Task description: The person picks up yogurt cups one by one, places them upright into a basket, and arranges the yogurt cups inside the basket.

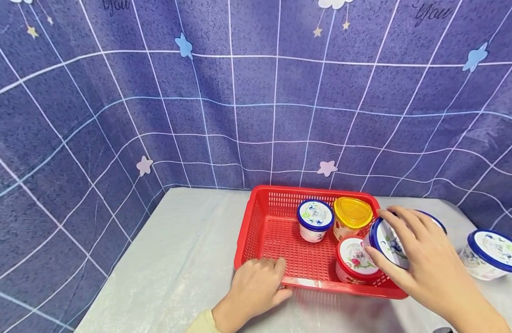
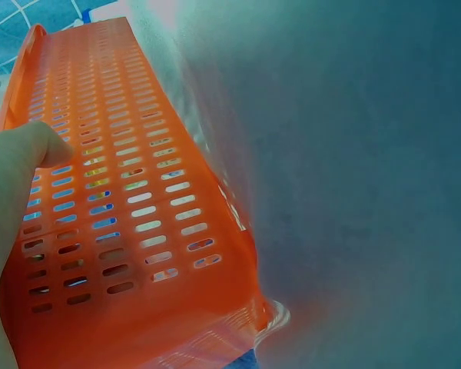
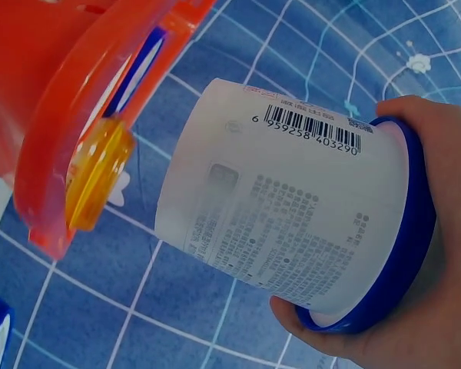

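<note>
My left hand (image 1: pixel 256 282) grips the front rim of a red plastic basket (image 1: pixel 310 283), fingers over the edge. In the left wrist view its thumb (image 2: pixel 50 146) lies against the slotted outer wall. My right hand (image 1: pixel 435 259) holds a white tub with a blue lid (image 3: pixel 292 207) by the lid, above the basket's right side. The tub's barcode side shows in the right wrist view. Inside the basket stand a small blue-lidded tub (image 1: pixel 315 221), a yellow-lidded tub (image 1: pixel 353 213) and a red-lidded tub (image 1: pixel 357 259).
Another blue-lidded tub (image 1: pixel 490 254) stands on the pale tabletop (image 1: pixel 189 231) to the right of the basket. A blue gridded curtain (image 1: pixel 256 115) hangs behind and beside the table. A small dark object (image 1: pixel 442 330) shows at the bottom edge.
</note>
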